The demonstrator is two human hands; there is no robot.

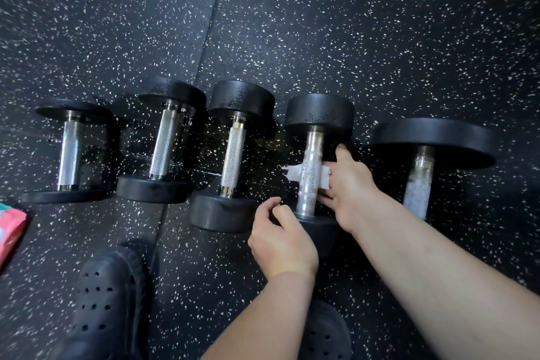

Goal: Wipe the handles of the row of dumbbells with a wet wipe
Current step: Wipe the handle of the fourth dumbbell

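Several black dumbbells with knurled steel handles lie in a row on the speckled rubber floor. My right hand (349, 184) holds a white wet wipe (295, 171) wrapped under and around the handle of the fourth dumbbell (309, 172) from the left; the wipe's ends show on both sides of the handle. My left hand (280, 238) rests with curled fingers on the near head of that same dumbbell. The largest dumbbell (420, 181) lies to the right, its handle looking wet. The third dumbbell (232, 161) lies just left of my left hand.
A pink and green wipes packet (10, 228) lies at the left edge of the floor. My black perforated clogs (105, 301) stand at the bottom, one partly under my arms. A seam between the floor mats (201, 67) runs diagonally past the dumbbells.
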